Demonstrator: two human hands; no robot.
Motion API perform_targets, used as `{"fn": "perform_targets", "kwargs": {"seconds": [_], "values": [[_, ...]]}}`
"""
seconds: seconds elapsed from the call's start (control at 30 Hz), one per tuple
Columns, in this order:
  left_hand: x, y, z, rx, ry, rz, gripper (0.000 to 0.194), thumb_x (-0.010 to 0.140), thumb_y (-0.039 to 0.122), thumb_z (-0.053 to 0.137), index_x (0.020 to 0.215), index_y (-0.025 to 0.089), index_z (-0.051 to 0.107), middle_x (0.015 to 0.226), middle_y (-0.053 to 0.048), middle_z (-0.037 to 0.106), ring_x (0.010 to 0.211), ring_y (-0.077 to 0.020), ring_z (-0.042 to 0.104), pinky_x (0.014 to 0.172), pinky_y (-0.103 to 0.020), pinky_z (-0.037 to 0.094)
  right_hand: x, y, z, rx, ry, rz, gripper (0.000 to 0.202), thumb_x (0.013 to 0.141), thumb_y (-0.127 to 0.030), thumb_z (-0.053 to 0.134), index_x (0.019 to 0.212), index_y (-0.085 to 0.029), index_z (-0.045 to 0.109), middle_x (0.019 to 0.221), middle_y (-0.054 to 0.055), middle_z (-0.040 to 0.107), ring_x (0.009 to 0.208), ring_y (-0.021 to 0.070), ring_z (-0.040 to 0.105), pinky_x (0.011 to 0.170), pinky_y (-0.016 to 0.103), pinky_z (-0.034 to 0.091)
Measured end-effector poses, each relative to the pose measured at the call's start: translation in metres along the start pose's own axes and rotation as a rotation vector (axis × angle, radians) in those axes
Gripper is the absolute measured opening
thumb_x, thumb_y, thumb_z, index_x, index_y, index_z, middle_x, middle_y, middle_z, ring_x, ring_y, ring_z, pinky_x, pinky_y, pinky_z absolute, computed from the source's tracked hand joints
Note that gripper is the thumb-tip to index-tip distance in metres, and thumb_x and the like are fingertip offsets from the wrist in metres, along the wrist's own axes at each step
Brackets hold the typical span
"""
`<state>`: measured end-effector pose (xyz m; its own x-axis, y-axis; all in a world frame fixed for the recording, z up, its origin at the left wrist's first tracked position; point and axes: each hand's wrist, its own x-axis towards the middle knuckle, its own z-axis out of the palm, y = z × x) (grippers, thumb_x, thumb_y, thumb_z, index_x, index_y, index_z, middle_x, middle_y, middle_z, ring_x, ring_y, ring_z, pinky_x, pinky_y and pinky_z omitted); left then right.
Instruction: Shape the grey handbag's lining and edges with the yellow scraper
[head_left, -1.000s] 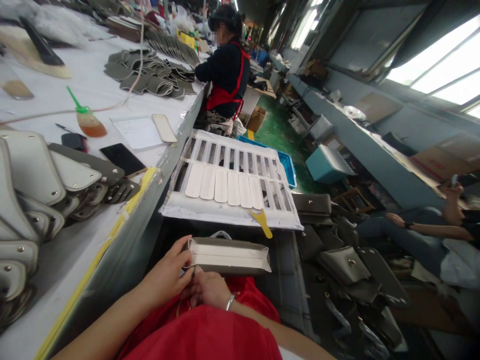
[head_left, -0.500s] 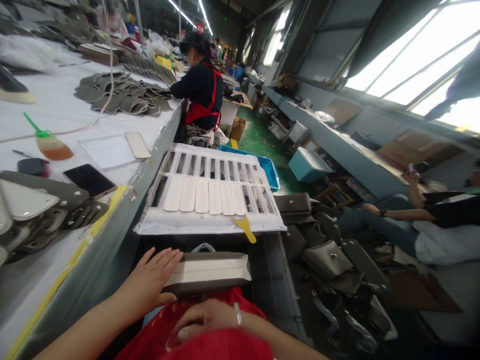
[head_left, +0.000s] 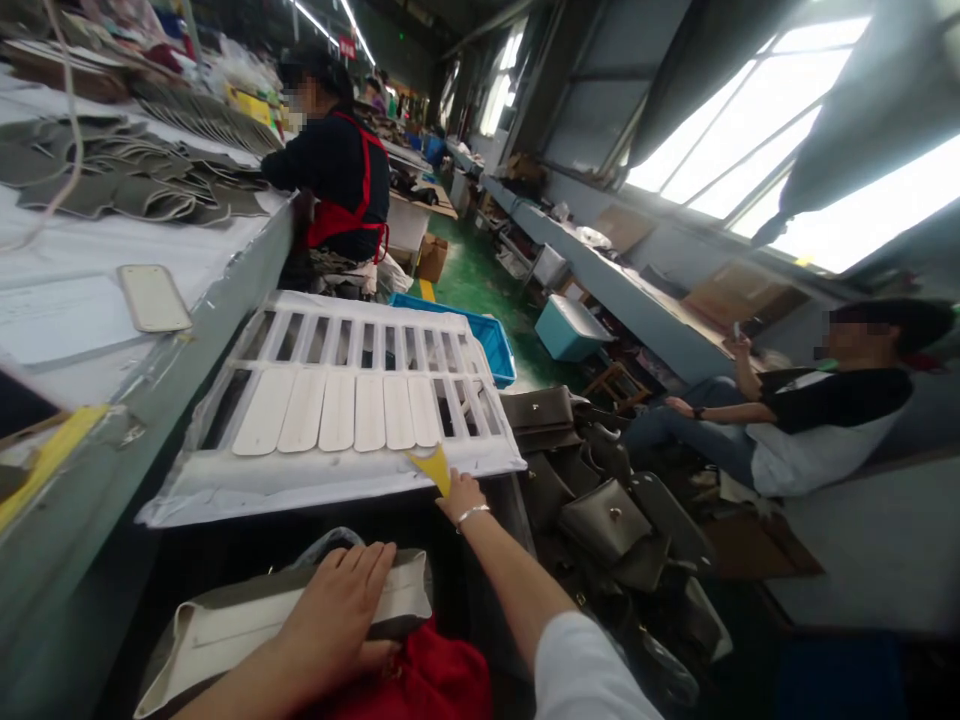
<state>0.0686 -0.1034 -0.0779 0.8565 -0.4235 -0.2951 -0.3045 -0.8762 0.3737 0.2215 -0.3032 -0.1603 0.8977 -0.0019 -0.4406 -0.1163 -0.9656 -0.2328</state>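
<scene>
My left hand [head_left: 346, 597] is closed over a grey-and-white unfinished bag body [head_left: 244, 632] at my lap, fingers across its pale face and thumb on the near side. The bag lies tilted, its white edge towards the lower left. My right hand [head_left: 463, 500] reaches to the front edge of a white slatted rack [head_left: 300, 478]. Its fingers are closed at the handle end of a yellow scraper [head_left: 435, 469], whose wide end lies on the rack. Left of the scraper, a row of several pale rounded strips [head_left: 337, 412] lies on the slats.
Left is a bench edge [head_left: 255, 245] with paper, a pale plate [head_left: 154, 297] and stacked grey pieces [head_left: 135, 170]. Grey bags [head_left: 607, 520] are heaped on the right. A blue crate [head_left: 491, 345] stands behind the rack. One person works ahead; another sits at right.
My right hand has moved from my lap forward to the yellow scraper. My left hand has shifted further across the bag body, which is now more tilted. The view has turned right.
</scene>
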Motion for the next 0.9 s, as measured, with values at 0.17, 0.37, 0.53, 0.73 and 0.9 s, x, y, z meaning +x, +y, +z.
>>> {"fn": "perform_targets", "kwargs": {"seconds": [0.17,0.37,0.53,0.73,0.9], "values": [[0.006,0.0,0.006,-0.015,0.03,-0.005,0.078,0.065,0.044,0.056,0.133,0.009,0.04,0.134,-0.017,0.045,0.118,-0.0333,0.04,0.102,-0.045,0.027,0.044,-0.009,0.018,-0.103,-0.067,0.061,0.067,0.08,-0.022,0.06,0.137,-0.017,0.026,0.134,0.016,0.036,0.115,0.0297,0.044,0.093,0.046,0.038],[0.018,0.01,0.009,0.019,-0.084,-0.066,0.081,0.059,0.039,0.059,0.131,0.005,0.043,0.131,-0.022,0.046,0.115,-0.039,0.043,0.097,-0.05,0.031,0.05,-0.009,-0.008,-0.07,-0.123,0.072,0.039,0.086,-0.032,0.053,0.12,-0.012,0.047,0.119,0.013,0.051,0.103,0.0235,0.053,0.084,0.041,0.044],[0.024,-0.008,-0.014,-0.198,-0.19,0.013,0.096,0.051,0.054,0.068,0.133,0.013,0.04,0.13,-0.018,0.048,0.115,-0.0359,0.046,0.098,-0.045,0.034,-0.001,0.028,-0.042,0.04,-0.182,-0.114,0.05,0.085,-0.056,0.043,0.098,-0.01,0.056,0.09,0.011,0.062,0.081,0.021,0.058,0.065,0.029,0.041],[0.063,-0.038,-0.04,-0.746,-0.616,0.166,0.074,0.073,0.064,0.048,0.135,0.025,0.038,0.136,-0.006,0.045,0.122,-0.0277,0.042,0.105,-0.037,0.026,-0.081,0.056,-0.06,0.049,-0.254,-0.381,0.048,0.09,-0.054,0.029,0.076,-0.016,0.055,0.074,0.003,0.058,0.069,0.0142,0.052,0.06,0.026,0.034],[0.082,-0.031,-0.025,-1.425,-0.814,-0.043,0.074,0.081,0.071,0.016,0.113,0.02,0.059,0.105,-0.004,0.065,0.096,-0.0216,0.058,0.088,-0.031,0.042,-0.102,0.038,-0.06,-0.261,-0.114,-0.612,0.057,0.076,-0.069,0.044,0.088,-0.015,0.057,0.085,0.007,0.059,0.082,0.0212,0.053,0.071,0.032,0.033]]}}
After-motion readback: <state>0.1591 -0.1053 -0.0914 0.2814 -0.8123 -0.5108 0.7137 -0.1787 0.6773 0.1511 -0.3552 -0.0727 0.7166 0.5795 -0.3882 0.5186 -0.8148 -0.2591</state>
